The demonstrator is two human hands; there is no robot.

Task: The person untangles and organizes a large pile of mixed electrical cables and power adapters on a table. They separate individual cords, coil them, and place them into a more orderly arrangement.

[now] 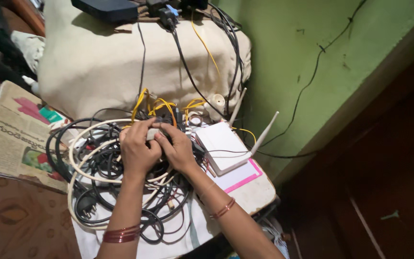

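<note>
My left hand [136, 149] and my right hand [176, 149] are pressed close together over a tangled pile of black and white cables [100, 178]. Both hands' fingertips close on a small dark device [161, 130] at the top of the pile; most of it is hidden by my fingers. Yellow wires [160, 104] loop out just behind it. Copper-coloured bangles sit on both wrists. A black plug [87, 207] lies at the pile's near left edge.
A white router [220, 144] with two antennas lies right of my hands on a white and pink pad [246, 178]. A folded newspaper [14, 135] lies at left. A cream cloth-covered bundle [97, 62] with black boxes stands behind. The green wall [288, 62] is at right.
</note>
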